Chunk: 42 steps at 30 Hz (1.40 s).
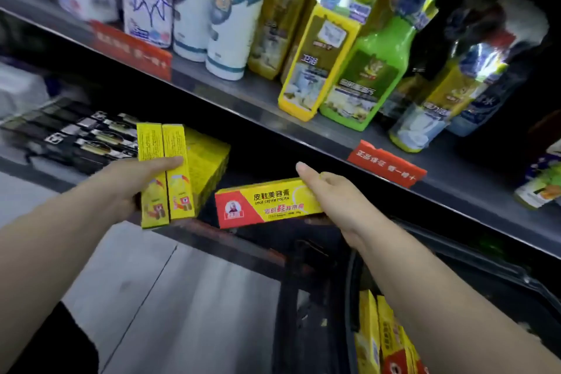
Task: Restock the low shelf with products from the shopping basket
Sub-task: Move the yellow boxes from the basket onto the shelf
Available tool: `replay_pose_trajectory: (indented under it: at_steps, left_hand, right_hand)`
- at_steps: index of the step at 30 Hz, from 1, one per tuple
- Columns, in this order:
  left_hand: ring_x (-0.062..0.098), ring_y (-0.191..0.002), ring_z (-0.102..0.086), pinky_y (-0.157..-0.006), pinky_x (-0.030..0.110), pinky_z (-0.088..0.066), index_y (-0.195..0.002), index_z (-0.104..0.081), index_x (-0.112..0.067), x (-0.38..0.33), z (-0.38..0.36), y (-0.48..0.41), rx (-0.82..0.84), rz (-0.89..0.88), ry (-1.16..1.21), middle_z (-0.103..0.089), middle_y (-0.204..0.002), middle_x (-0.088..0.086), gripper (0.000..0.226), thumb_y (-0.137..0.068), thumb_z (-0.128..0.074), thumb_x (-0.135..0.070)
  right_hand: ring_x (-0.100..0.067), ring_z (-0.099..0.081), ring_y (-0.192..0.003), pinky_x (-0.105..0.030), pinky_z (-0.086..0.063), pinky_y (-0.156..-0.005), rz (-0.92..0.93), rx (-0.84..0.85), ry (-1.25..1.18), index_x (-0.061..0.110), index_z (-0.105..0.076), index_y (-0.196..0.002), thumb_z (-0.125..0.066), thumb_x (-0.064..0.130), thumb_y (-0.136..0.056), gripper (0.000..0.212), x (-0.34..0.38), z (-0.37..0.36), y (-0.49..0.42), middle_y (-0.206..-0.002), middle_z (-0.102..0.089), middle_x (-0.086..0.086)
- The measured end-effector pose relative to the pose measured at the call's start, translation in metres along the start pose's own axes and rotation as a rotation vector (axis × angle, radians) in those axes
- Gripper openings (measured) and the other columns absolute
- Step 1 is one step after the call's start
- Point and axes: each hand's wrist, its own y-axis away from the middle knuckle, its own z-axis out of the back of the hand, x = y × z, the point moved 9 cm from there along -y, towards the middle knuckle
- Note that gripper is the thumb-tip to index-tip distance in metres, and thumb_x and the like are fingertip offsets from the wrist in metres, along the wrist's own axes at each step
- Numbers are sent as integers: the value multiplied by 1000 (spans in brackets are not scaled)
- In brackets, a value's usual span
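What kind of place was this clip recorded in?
Most likely a shop aisle: red price tags on the shelf edge, rows of cleaning bottles above, and a basket holding yellow shoe-polish boxes.

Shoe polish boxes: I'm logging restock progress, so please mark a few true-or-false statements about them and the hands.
1. The right hand holds one shoe cream polish box lying lengthwise. True.
2. The left hand is empty. False: it grips two yellow boxes held side by side.
3. The shopping basket has no product left. False: more yellow cartons stand in it.
4. A green bottle stands on the shelf above the hands. True.
5. The shelf-edge price tag is blue. False: it is red.
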Motion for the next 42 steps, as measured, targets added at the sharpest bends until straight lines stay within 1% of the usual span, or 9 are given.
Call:
replay_pose_trajectory:
  at_steps: [4, 9, 13, 18, 25, 32, 35, 38, 42]
  left_hand:
    - [34, -88, -65, -87, 58, -49, -115, -61, -4, -7, 47, -23, -112, -26, 20, -67, -106, 21, 36, -81, -69, -15]
    - [31, -84, -66, -81, 57, -51, -93, -66, -11, -12, 98, -42, -236, -62, 57, -69, -93, 14, 18, -77, -74, -13]
    - [31, -82, -66, -82, 55, -51, -83, -63, -15, -6, 120, -51, -310, -44, 63, -69, -94, 14, 14, -76, -76, -15]
    - [33, -87, -67, -80, 54, -53, -92, -64, -14, 1, 125, -62, -318, -12, 57, -69, -97, 14, 20, -77, -76, -18]
    - [29, -78, -69, -73, 46, -55, -91, -65, -13, 7, 113, -75, -284, 5, 60, -72, -86, 11, 17, -78, -74, -17]
    - [30, -80, -70, -73, 47, -55, -87, -64, -14, 10, 99, -80, -252, 23, 77, -72, -87, 10, 15, -77, -75, -18]
    - [30, -81, -70, -76, 49, -55, -88, -65, -13, 11, 93, -79, -225, 34, 87, -73, -87, 11, 17, -76, -75, -18]
    - [30, -84, -70, -78, 47, -55, -96, -67, -12, 10, 82, -77, -141, 32, 52, -73, -93, 11, 25, -75, -76, -20]
    - [23, -77, -73, -61, 34, -57, -98, -68, -13, 4, 51, -68, 121, 21, 2, -75, -89, 7, 42, -60, -76, -27]
  right_hand:
    - [-28, -61, -78, -41, -45, -89, 48, -32, 146, -8, -65, -91, -51, 52, -88, 62, 13, -48, -38, -86, -66, -23]
    - [-15, -45, -66, -25, -36, -60, 70, 7, 110, 6, -57, -78, -62, 46, -85, 41, 20, -110, -91, -69, -50, -5]
    - [-19, -58, -93, -27, -47, -78, 143, 115, 197, 15, -48, -105, -76, 31, -76, 43, 21, -157, -123, -107, -61, -5]
    - [-14, -46, -91, -27, -38, -75, 231, 131, 580, 18, -45, -111, -75, 25, -79, 44, 12, -182, -146, -110, -52, 1]
    - [-19, -55, -89, -39, -53, -72, 206, 70, 559, 20, -44, -107, -74, 27, -79, 42, -8, -183, -148, -102, -51, 3]
    - [-15, -50, -88, -32, -48, -75, 230, 89, 574, 19, -45, -108, -74, 33, -77, 45, -1, -190, -145, -108, -56, -1]
    - [-19, -49, -103, -33, -46, -85, 234, 128, 605, 18, -41, -121, -74, 39, -76, 60, 4, -193, -139, -122, -52, -3]
    - [-17, -37, -128, -28, -33, -101, 375, 193, 439, 23, -34, -135, -71, 42, -77, 72, 37, -198, -128, -138, -41, 1]
    - [-14, -48, -123, -33, -39, -103, 249, 373, -83, 30, -27, -142, -60, 36, -88, 64, 66, -201, -116, -139, -45, 3]
